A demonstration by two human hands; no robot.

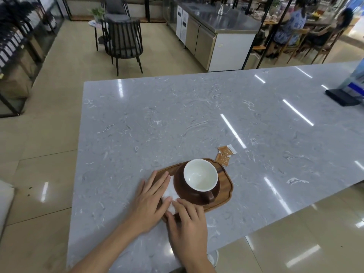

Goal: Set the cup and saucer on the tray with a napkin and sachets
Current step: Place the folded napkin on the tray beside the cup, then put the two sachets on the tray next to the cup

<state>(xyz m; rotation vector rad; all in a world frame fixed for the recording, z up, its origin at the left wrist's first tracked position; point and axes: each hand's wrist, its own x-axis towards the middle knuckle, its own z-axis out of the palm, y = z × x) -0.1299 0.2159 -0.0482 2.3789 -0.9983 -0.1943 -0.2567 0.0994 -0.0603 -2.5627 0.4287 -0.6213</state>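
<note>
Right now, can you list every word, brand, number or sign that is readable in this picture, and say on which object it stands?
No text can be read in this picture.
Sachets: white printing on the orange paper, too small and blurred to read.
White units at the steel counter: dark panels, nothing legible.
Blue and white object at the table's far right edge: markings too blurred to read.
Cup, saucer, tray, napkin: no writing visible.

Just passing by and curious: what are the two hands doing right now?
Left hand: open, fingers flat on the white paper napkin.
Right hand: open, fingertips touching the napkin.
</note>
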